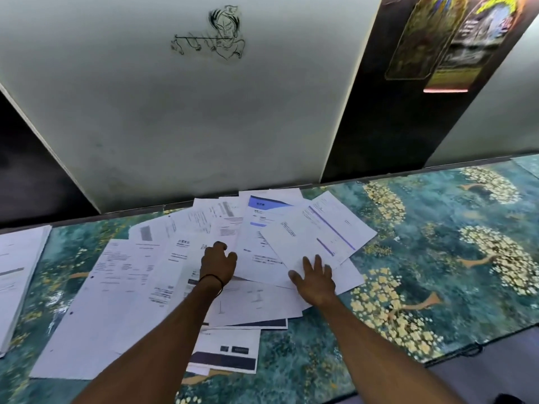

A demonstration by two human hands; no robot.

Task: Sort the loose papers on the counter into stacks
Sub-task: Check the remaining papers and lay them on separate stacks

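The counter (423,205) has a blue-green cover with pale yellow flower trees on orange-brown trunks. The loose papers (122,287) are white with black print. Near the far edge, the blue-topped sheet (264,211) lies beside the purple-striped sheet (335,228). At the near edge, the dark-banded sheet (227,360) shows dark blue bars. The wall (204,112) is white, with a black line drawing (214,33). The blurry pictures (431,39) look gold and yellow.

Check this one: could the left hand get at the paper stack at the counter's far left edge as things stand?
Probably yes. The left hand lies on the loose papers mid-counter, and only flat sheets and bare counter lie between it and the stack; nothing upright blocks the way.
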